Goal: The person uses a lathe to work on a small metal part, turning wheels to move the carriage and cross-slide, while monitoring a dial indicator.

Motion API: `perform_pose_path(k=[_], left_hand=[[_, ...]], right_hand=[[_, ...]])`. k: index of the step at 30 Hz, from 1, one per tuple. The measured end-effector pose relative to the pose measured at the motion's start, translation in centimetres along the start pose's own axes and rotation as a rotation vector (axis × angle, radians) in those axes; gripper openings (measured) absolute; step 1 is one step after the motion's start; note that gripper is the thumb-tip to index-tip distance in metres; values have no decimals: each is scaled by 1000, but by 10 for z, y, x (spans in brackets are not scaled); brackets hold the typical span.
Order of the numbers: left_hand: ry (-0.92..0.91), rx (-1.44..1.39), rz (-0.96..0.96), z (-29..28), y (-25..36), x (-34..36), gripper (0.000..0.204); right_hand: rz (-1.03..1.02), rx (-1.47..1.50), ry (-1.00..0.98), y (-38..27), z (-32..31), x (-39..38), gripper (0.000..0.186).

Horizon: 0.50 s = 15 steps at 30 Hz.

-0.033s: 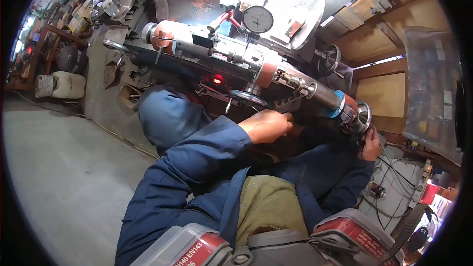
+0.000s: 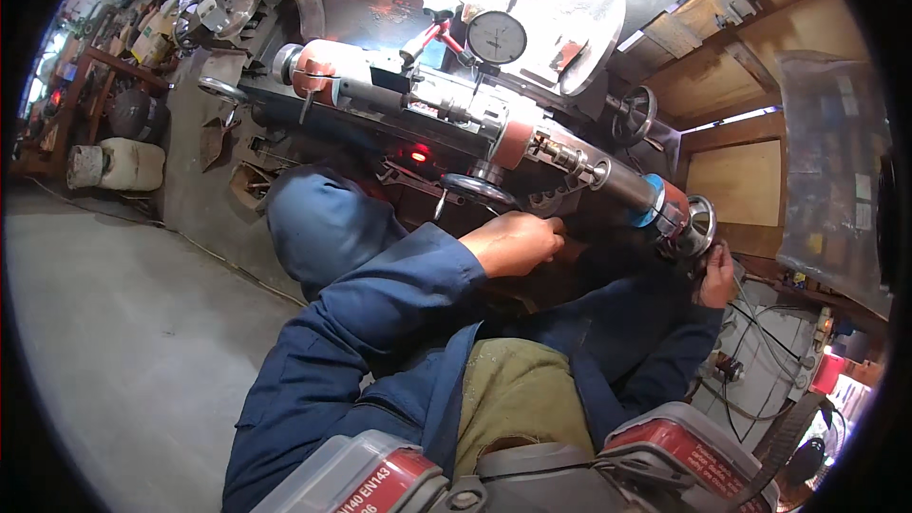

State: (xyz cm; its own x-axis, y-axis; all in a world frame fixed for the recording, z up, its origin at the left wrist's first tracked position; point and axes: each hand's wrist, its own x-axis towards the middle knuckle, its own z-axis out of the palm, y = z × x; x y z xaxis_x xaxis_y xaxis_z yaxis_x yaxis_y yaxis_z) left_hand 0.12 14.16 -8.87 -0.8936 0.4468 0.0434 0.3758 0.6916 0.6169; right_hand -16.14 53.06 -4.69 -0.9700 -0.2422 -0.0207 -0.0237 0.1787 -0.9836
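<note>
My left hand (image 2: 518,245) is curled under the machine's middle black-rimmed handwheel (image 2: 480,192), near a rounded blue fabric shape (image 2: 328,228); what its fingers hold is hidden. My right hand (image 2: 714,275) has its fingers on the lower rim of the chrome handwheel (image 2: 701,226) at the right end of a horizontal steel barrel (image 2: 623,188) with a blue band. Above, a round dial indicator (image 2: 496,36) stands on a red jointed arm over the shaft assembly, which runs between orange-red castings (image 2: 513,142). A small red light (image 2: 418,155) glows on the machine's front.
Metal parts (image 2: 218,14) and clutter crowd the upper left, with a white plastic jug (image 2: 128,164) below. A concrete floor (image 2: 123,304) spreads at lower left. Another handwheel (image 2: 635,114), wooden panels (image 2: 731,185), a plastic-covered sheet (image 2: 831,190) and cables (image 2: 765,332) are at the right.
</note>
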Motion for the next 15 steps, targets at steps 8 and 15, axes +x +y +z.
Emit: perform_pose_path(k=[8,15], left_hand=[[-10,-13,6,-5,1,1,15],[58,-165,-9,-11,5,5,12]], right_hand=[[-12,-126,216,2,10,44,30],[48,11,79,31,3,76,37]])
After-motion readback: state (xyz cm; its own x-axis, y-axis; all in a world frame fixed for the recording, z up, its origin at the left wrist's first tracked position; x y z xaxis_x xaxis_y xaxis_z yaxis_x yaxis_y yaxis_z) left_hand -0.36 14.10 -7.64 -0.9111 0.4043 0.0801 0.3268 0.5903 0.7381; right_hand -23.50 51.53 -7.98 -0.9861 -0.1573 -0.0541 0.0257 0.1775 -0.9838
